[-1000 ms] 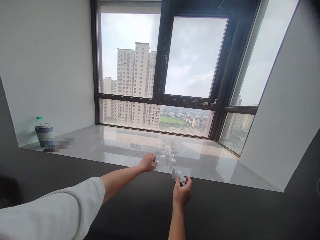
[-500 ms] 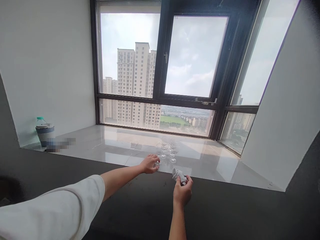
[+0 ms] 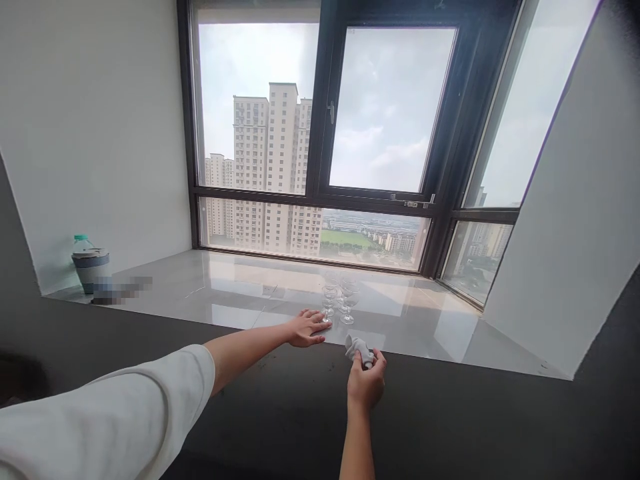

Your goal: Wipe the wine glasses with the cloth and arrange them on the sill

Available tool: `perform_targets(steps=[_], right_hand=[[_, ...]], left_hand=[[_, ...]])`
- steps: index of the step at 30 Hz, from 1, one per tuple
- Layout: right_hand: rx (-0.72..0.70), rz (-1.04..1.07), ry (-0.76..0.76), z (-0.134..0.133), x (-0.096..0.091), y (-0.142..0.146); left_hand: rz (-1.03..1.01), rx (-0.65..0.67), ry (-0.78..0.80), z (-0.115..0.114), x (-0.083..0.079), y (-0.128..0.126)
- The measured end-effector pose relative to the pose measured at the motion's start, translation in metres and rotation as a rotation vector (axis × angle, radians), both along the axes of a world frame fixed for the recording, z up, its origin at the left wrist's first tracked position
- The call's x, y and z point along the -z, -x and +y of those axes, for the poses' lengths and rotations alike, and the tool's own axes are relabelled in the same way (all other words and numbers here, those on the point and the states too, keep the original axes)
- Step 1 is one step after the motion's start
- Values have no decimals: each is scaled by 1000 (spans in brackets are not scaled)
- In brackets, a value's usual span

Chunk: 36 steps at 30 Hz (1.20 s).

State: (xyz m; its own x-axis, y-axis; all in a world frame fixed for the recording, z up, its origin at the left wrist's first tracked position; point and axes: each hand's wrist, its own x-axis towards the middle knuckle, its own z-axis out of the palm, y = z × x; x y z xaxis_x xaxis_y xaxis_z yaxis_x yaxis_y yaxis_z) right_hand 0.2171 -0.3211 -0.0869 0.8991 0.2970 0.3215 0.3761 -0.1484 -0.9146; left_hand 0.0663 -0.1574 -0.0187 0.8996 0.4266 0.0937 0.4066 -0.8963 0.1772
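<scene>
While left hand (image 3: 307,329) lies flat, open, on glossy sill (image 3: 240,293) at frame center by glasses (image 3: 340,300), right hand (image 3: 367,383) grips cloth (image 3: 357,348).

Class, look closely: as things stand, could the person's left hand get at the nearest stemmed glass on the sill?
Probably yes: the left hand lies open on the sill beside the nearest glass, with nothing between them.

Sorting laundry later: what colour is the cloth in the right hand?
Light grey; the crumpled cloth shows in the head view, gripped by the right hand.
</scene>
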Motion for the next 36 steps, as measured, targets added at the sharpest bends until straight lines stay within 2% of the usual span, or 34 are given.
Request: perform_targets(steps=[10, 20, 28, 33, 36], right_hand=[[11, 6, -7, 3, 0, 1], [16, -2, 2, 2, -1, 3], [4, -7, 2, 1, 3, 1], [9, -12, -9, -2, 6, -1], [4, -1, -16, -5, 6, -2]], left_hand=[[63, -7, 21, 10, 4, -12], [41, -30, 40, 13, 8, -17], [103, -50, 66, 14, 2, -18], [135, -78, 60, 19, 1, -27], [143, -50, 40, 21, 1, -33]])
